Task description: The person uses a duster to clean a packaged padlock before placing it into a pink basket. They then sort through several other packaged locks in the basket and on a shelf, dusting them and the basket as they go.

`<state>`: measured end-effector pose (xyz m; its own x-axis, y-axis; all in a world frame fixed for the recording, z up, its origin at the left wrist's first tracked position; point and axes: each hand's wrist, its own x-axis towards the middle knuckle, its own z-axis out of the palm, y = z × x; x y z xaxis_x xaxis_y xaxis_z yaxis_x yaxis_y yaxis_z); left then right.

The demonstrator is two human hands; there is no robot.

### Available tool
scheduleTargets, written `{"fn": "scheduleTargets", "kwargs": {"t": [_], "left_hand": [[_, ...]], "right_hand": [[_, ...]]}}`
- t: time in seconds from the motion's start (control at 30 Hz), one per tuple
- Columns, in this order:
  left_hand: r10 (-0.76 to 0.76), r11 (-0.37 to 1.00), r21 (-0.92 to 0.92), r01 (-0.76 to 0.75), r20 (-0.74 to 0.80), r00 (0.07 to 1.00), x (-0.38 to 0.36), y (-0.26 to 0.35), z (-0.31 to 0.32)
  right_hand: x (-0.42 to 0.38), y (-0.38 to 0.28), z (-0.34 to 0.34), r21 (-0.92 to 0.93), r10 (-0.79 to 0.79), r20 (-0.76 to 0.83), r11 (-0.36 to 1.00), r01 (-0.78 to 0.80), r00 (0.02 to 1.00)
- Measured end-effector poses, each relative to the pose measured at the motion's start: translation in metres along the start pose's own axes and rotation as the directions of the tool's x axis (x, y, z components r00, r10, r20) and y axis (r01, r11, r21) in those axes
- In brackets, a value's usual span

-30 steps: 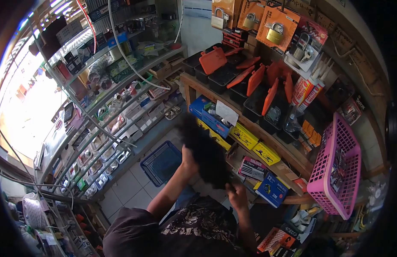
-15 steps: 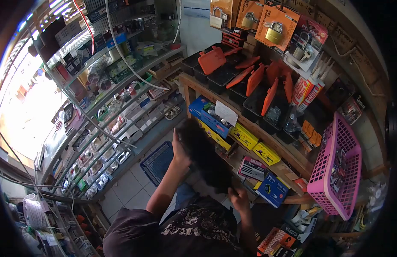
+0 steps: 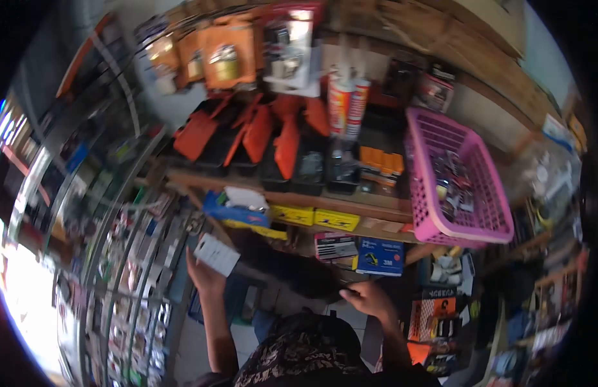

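Holding a small white card (image 3: pixel 216 253) between fingers and thumb, the left hand (image 3: pixel 204 274) is raised in front of the metal racks on the left, its grip closed on the card's lower edge. The card sits tilted, just below the blue box (image 3: pixel 238 215) that lies on the wooden shelf (image 3: pixel 350 208). The right hand (image 3: pixel 370 300) is lower and to the right, palm down, fingers curled toward a dark, blurred bundle (image 3: pixel 299 267) that stretches between the two hands; the fingertips touch its right end, but whether they are clamped on it I cannot tell. Behind the bundle stand a pale box with red print (image 3: pixel 336 246) and a blue 3M box (image 3: pixel 380 256), side by side under the shelf. On the shelf lie two yellow boxes (image 3: pixel 315 217), with black bins with orange lids (image 3: pixel 273 142) above them. A pink basket (image 3: pixel 454 180) hangs at the shelf's right end, well apart from both hands.
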<state>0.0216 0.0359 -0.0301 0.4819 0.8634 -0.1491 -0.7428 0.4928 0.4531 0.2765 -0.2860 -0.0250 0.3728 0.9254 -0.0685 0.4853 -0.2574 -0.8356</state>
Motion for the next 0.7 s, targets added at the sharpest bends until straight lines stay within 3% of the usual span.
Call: {"fn": "scheduleTargets", "kwargs": {"t": [0.07, 0.13, 0.2, 0.23, 0.27, 0.33, 0.4, 0.47, 0.5, 0.53, 0.57, 0.6, 0.63, 0.67, 0.7], "left_hand": [[0.009, 0.998, 0.054, -0.008, -0.035, 0.999, -0.006, 0.0, 0.016], [-0.021, 1.0, -0.023, 0.02, -0.065, 0.998, -0.006, -0.002, 0.019], [-0.069, 0.997, -0.044, 0.066, -0.058, 0.996, -0.003, -0.006, 0.019], [-0.102, 0.993, -0.066, 0.098, -0.064, 0.993, -0.002, -0.008, 0.019], [-0.109, 0.992, -0.065, 0.105, -0.058, 0.992, 0.001, -0.011, 0.02], [-0.132, 0.991, -0.024, 0.134, 0.048, 0.99, 0.004, -0.022, 0.023], [-0.162, 0.987, -0.017, 0.163, 0.046, 0.986, 0.0, -0.034, 0.042], [-0.081, 0.858, 0.508, -0.071, 0.271, 0.959, 0.004, -0.047, 0.043], [-0.203, 0.966, 0.194, 0.172, 0.157, 0.967, 0.007, -0.053, 0.045], [-0.194, 0.969, 0.188, 0.162, 0.167, 0.967, 0.003, -0.059, 0.054], [-0.233, 0.942, 0.286, 0.177, 0.172, 0.957, -0.005, -0.063, 0.064], [-0.269, 0.905, 0.381, 0.187, 0.173, 0.948, -0.011, -0.067, 0.07], [-0.303, 0.893, 0.398, 0.208, 0.191, 0.934, -0.009, -0.071, 0.062], [-0.288, 0.899, 0.393, 0.194, 0.197, 0.937, -0.013, -0.073, 0.066], [-0.31, 0.874, 0.437, 0.212, 0.167, 0.936, -0.018, -0.075, 0.073]], "right_hand": [[-0.028, -0.029, -0.051, 0.012, 0.007, -0.142, 1.0, -0.005, 0.99], [-0.066, -0.065, -0.101, -0.068, 0.073, -0.348, 0.992, -0.103, 0.935], [-0.096, -0.095, -0.132, -0.207, -0.019, -0.667, 0.965, -0.161, 0.745], [-0.112, -0.095, -0.148, -0.193, 0.028, -0.747, 0.947, -0.257, 0.664], [-0.125, -0.092, -0.164, -0.168, 0.068, -0.817, 0.922, -0.349, 0.572], [-0.124, -0.109, -0.204, -0.229, 0.019, -0.856, 0.882, -0.412, 0.516], [-0.107, -0.124, -0.232, -0.419, -0.182, -0.864, 0.778, -0.468, 0.47], [-0.089, -0.118, -0.265, -0.413, -0.06, -0.875, 0.609, -0.677, 0.48], [-0.076, -0.116, -0.28, -0.406, 0.01, -0.865, 0.573, -0.712, 0.501], [-0.064, -0.112, -0.291, -0.403, 0.081, -0.85, 0.534, -0.743, 0.52], [-0.055, -0.099, -0.299, -0.408, 0.069, -0.851, 0.539, -0.737, 0.521], [-0.046, -0.082, -0.308, -0.503, 0.023, -0.81, 0.487, -0.714, 0.586], [-0.038, -0.07, -0.313, -0.593, -0.019, -0.76, 0.43, -0.681, 0.65], [-0.03, -0.065, -0.314, -0.599, -0.033, -0.757, 0.435, -0.672, 0.653], [-0.021, -0.062, -0.314, -0.618, 0.022, -0.731, 0.401, -0.676, 0.682]]}}
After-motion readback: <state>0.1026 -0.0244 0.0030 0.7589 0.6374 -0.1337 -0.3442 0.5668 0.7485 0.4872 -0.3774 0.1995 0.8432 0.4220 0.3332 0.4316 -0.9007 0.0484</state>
